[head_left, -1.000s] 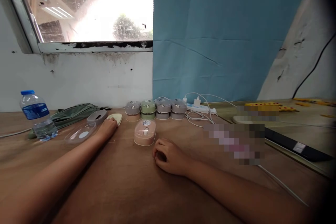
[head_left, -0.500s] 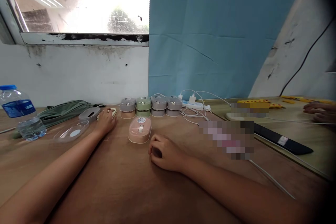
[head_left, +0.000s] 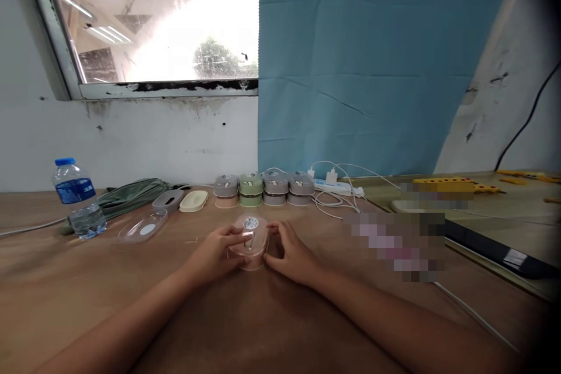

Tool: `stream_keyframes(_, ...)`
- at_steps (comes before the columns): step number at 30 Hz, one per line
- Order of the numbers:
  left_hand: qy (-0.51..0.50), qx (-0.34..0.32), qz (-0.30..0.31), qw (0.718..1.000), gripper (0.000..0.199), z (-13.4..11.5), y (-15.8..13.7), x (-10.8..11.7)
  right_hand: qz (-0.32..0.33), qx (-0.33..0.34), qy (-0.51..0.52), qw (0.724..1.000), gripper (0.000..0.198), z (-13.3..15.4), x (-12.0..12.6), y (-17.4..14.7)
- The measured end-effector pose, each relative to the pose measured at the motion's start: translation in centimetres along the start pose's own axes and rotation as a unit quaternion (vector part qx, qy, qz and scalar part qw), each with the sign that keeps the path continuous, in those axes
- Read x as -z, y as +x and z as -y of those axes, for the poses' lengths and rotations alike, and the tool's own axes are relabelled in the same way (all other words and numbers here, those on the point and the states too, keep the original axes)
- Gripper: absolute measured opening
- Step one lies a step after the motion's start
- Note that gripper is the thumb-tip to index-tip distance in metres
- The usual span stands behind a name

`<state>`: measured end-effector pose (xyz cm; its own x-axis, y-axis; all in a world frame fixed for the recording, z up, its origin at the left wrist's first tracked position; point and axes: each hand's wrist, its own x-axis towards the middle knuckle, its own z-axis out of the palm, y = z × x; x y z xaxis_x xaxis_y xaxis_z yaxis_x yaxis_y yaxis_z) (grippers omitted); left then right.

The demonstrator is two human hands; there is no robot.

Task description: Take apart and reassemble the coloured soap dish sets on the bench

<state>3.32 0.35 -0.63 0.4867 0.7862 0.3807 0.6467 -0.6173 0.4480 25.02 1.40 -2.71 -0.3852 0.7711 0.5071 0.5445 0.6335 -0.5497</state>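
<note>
A pink oval box [head_left: 254,261] with a clear lid and a round sticker sits on the brown table between my hands. My left hand [head_left: 219,252] grips its left side, with fingers reaching over the lid and the thumb low at the front. On the right side, my right hand [head_left: 294,255] holds it between curved fingers and thumb. Behind stand similar boxes in a row: a grey-topped pink one [head_left: 226,191], a green one [head_left: 250,190] and two grey ones [head_left: 275,189]. Farther left lie a cream oval piece [head_left: 193,201], a slotted grey piece [head_left: 168,201] and a clear lid [head_left: 135,229].
A water bottle [head_left: 79,201] stands at the left before a green cloth bag [head_left: 131,197]. Back right, a white power strip [head_left: 339,187] trails cables. A pixelated patch covers something on the right, near a black flat device [head_left: 491,245] and yellow parts [head_left: 442,186].
My left hand has moved from the cream piece to the pink box. My right hand has closed onto the box's right side. The camera view has shifted.
</note>
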Motion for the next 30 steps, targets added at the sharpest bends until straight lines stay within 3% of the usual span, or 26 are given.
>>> stream_keyframes(6, -0.055, -0.041, 0.015, 0.998, 0.043, 0.5, -1.0, 1.0, 0.034, 0.021, 0.036, 0.999, 0.084, -0.2, 0.4, -0.1)
stream_keyframes(12, -0.114, -0.036, -0.048, 0.992, 0.041, 1.1, -0.7, 1.5, 0.054, 0.027, 0.039, 0.997, 0.097, 0.5, 0.7, -0.2)
stream_keyframes(16, -0.156, 0.006, -0.064, 0.986, 0.039, 1.6, -0.5, 1.3, 0.064, 0.048, 0.019, 0.997, 0.088, 1.0, 0.8, -0.2)
stream_keyframes(20, -0.171, 0.074, -0.179, 0.966, 0.037, 2.8, -0.3, 1.5, 0.076, 0.067, -0.004, 0.995, 0.075, 1.5, 1.2, -0.1)
stream_keyframes(23, -0.103, 0.101, -0.249, 0.958, 0.035, 4.1, -0.3, 2.3, 0.091, 0.063, -0.008, 0.994, 0.072, 1.6, 1.3, -0.1)
stream_keyframes(27, 0.051, 0.149, -0.165, 0.974, 0.033, 5.7, -0.4, 3.4, 0.107, 0.063, -0.020, 0.992, 0.068, 1.3, 1.4, -0.1)
stream_keyframes(30, 0.101, 0.141, -0.103, 0.979, 0.027, 6.0, -0.6, 3.8, 0.112, 0.070, -0.027, 0.991, 0.066, 0.9, 1.5, 0.0)
